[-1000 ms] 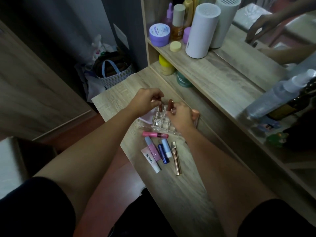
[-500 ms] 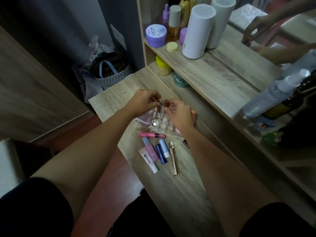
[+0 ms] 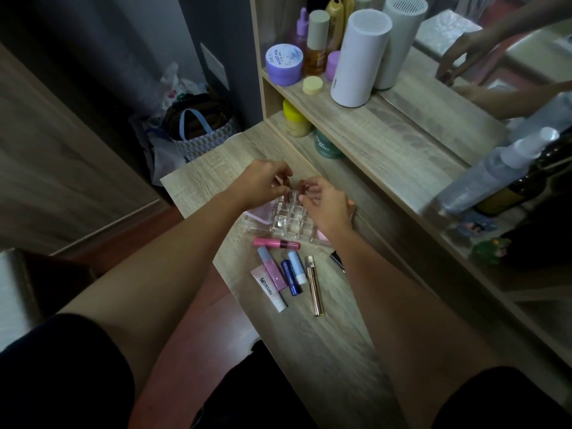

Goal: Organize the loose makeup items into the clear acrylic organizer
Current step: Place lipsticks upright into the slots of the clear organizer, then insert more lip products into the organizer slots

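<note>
The clear acrylic organizer (image 3: 286, 222) stands on the wooden desk, a grid of small square cells. My left hand (image 3: 263, 185) pinches the top of a dark red lipstick (image 3: 290, 196) standing in the back row. My right hand (image 3: 329, 207) hovers over the organizer's right side, with its fingertips closed on a second reddish lipstick (image 3: 302, 187) that is mostly hidden. In front lie a pink lip gloss (image 3: 275, 243), a pink tube with a pale cap (image 3: 272, 270), a white lip tube (image 3: 268, 289), a dark blue balm (image 3: 291, 281), a light blue balm (image 3: 297, 267) and a rose-gold stick (image 3: 314, 286).
A small black item (image 3: 337, 261) lies by my right forearm. A pink flat thing (image 3: 261, 212) sits under the organizer. The raised shelf (image 3: 387, 140) carries a white cylinder (image 3: 359, 57), a purple jar (image 3: 284, 64) and bottles. A spray bottle (image 3: 495, 171) stands at the right, and the desk's left edge drops to the floor.
Both hands stay at the organizer's back row with only small finger movements. The view has shifted slightly.
</note>
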The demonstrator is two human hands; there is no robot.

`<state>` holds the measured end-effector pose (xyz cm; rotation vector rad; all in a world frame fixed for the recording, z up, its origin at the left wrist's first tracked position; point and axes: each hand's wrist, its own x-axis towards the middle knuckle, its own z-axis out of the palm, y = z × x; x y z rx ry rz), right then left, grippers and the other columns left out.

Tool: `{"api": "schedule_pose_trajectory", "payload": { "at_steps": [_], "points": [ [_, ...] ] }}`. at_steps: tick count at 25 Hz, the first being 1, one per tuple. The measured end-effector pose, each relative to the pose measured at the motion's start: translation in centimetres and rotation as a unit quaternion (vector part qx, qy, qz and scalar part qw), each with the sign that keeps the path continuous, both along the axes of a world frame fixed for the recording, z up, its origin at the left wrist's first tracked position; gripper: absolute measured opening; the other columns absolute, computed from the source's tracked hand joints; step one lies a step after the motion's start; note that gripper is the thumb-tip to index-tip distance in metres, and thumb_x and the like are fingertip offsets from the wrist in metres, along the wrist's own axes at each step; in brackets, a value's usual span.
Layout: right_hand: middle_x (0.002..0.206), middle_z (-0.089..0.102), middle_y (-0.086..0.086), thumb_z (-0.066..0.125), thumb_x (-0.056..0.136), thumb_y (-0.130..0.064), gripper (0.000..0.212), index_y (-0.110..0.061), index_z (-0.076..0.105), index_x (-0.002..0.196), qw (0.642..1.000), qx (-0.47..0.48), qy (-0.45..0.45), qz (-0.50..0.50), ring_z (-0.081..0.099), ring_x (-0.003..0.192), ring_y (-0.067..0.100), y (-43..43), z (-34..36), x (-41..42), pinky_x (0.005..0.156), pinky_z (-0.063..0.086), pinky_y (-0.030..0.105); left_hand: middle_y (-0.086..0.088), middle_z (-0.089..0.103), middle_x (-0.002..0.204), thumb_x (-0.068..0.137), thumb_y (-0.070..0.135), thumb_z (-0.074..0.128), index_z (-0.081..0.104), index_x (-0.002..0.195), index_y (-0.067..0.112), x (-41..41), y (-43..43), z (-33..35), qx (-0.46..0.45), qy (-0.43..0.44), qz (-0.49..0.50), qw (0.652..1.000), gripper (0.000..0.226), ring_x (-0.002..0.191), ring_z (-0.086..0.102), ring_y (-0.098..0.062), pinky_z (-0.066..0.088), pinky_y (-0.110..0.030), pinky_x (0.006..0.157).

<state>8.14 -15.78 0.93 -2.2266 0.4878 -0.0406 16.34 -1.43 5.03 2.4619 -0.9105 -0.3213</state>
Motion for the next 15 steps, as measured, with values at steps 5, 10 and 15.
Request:
{"api": "schedule_pose_trajectory", "payload": {
  "at_steps": [5,10,15],
  "points": [
    [0.108,0.069,0.005,0.070,0.080,-0.015,0.046,-0.017,0.053,0.122,1.000,0.016,0.003,-0.009,0.066,0.096,0.017,-0.2,0.4,-0.8,0.090,0.056,0.039,-0.014,0.067,0.112,0.079,0.013,0.070,0.058,0.116,0.006,-0.7,0.6,0.8,-0.023,0.001,0.047,0.999,0.039,0.086,0.068,-0.021,0.054,-0.031,0.080],
    [0.095,0.064,0.003,0.068,0.079,-0.007,0.038,-0.011,0.057,0.115,0.998,0.047,-0.024,-0.021,0.063,0.086,0.016,0.9,0.2,-4.3,0.088,0.053,0.034,-0.008,0.069,0.089,0.079,0.017,0.072,0.066,0.098,0.007,-6.2,3.5,0.5,-0.152,0.034,0.175,0.972,0.022,0.075,0.063,-0.015,0.046,-0.015,0.067],
    [0.083,0.065,0.012,0.064,0.080,-0.006,0.015,-0.001,0.065,0.094,0.995,0.012,0.092,0.026,0.063,0.084,0.026,1.6,-2.1,-9.7,0.082,0.050,0.032,-0.012,0.067,0.078,0.083,0.026,0.067,0.067,0.083,0.004,-11.8,5.6,-3.6,-0.018,0.137,0.241,0.961,0.022,0.072,0.056,-0.017,0.037,-0.021,0.062]
  ]
}}
